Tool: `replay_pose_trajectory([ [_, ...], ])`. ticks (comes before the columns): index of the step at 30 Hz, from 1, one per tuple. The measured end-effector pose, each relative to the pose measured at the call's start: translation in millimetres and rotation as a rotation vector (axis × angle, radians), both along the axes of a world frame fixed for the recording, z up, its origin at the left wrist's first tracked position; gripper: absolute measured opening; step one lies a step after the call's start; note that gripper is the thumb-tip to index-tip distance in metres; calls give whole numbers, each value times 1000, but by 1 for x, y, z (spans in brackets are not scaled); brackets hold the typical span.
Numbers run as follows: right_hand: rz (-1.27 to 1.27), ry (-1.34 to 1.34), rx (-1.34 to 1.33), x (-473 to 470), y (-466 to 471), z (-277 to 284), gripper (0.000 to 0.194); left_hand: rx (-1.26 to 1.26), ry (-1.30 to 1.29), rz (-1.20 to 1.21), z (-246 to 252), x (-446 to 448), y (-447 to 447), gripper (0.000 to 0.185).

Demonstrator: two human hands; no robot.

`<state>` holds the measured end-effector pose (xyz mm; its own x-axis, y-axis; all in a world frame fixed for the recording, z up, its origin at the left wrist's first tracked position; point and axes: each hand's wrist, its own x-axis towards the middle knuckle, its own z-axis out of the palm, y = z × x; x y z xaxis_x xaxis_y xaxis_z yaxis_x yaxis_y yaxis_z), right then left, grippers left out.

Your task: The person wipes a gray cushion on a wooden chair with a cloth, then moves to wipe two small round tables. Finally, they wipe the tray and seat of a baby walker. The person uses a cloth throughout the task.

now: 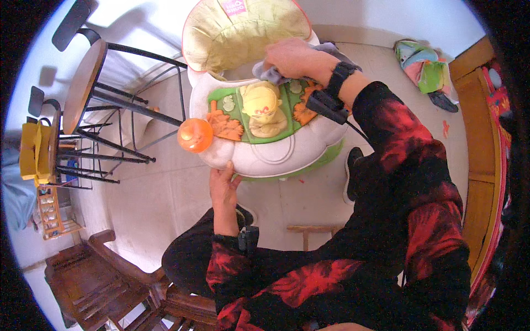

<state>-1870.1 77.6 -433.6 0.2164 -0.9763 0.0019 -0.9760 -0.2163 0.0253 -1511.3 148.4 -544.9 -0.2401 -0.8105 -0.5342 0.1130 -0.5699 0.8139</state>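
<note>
In front of me stands a white and green baby walker (265, 155) with a raised, padded yellow-green seat back (223, 37). Its green toy panel (232, 101) carries a yellow figure (263, 103) and orange leaf shapes. An orange ball-shaped knob (195, 135) sits at the left corner. My right hand (290, 58) grips a grey cloth (271, 75) at the right side of the seat opening; the fingertips are partly hidden. My left hand (223, 182) holds the walker's front left rim, thumb on top and fingers underneath.
Black-legged folding furniture with a round wooden top (85, 87) stands at the left. A dark wooden chair (95, 285) is at lower left. Colourful cloth (426, 68) lies on the floor at right, near a wooden cabinet (476, 145). Small orange-red scraps (445, 128) lie on the floor.
</note>
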Motion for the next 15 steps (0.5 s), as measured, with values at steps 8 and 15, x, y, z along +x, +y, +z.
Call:
replay_pose_trajectory([
  [8, -268, 100, 279, -66, 43, 30, 37, -43, -7, -19, -2, 0, 0, 39],
  [15, -32, -272, 142, -118, 67, 18, 54, -21, -19, -17, -7, 1, -2, 44],
])
